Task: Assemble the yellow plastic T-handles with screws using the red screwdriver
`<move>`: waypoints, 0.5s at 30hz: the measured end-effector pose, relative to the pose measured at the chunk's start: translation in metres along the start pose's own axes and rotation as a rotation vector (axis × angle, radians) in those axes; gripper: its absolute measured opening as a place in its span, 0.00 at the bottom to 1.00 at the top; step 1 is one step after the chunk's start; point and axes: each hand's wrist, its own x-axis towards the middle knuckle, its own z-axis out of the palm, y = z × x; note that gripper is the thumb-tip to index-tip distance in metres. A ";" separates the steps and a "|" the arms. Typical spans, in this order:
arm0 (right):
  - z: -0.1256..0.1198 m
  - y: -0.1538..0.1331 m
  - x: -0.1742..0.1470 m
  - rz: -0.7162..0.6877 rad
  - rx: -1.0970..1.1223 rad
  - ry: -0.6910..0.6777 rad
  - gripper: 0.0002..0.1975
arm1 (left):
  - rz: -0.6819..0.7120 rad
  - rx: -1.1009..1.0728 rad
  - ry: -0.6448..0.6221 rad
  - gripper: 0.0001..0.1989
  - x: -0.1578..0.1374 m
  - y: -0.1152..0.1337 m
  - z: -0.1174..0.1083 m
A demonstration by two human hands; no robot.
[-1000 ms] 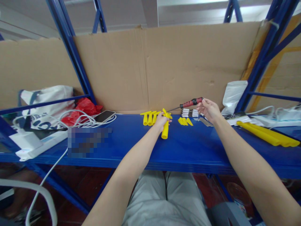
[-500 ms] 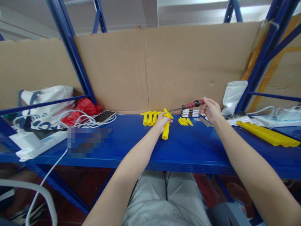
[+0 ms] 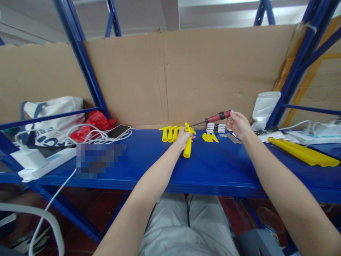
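My left hand is closed around a yellow T-shaped plastic piece, its round tube end facing me. My right hand pinches the end of the red and black handle of a screwdriver. The shaft slants down to the left and its tip meets the head of the yellow piece; the exact contact is too small to see. Left of my left hand stand several similar yellow pieces in a row. Small flat yellow pieces and a stack of white and dark strips lie under the screwdriver.
Tiny screw-like bits and a grey metal strip lie near my right hand. Long yellow tubes rest at the right. A phone, white cables and a power strip occupy the left. A cardboard wall closes off the back.
The screwdriver's handle has turned slightly and shifted a touch in my right hand. My left hand and the yellow piece stay in place.
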 end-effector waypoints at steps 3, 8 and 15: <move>-0.002 0.003 0.003 0.011 0.001 0.033 0.19 | -0.002 -0.001 0.000 0.25 0.000 0.000 0.000; -0.003 0.004 0.004 0.031 -0.036 0.003 0.18 | 0.002 0.001 -0.004 0.27 0.000 0.000 0.000; 0.002 0.000 -0.001 0.037 -0.012 -0.014 0.16 | 0.013 -0.013 -0.008 0.26 0.001 -0.001 0.000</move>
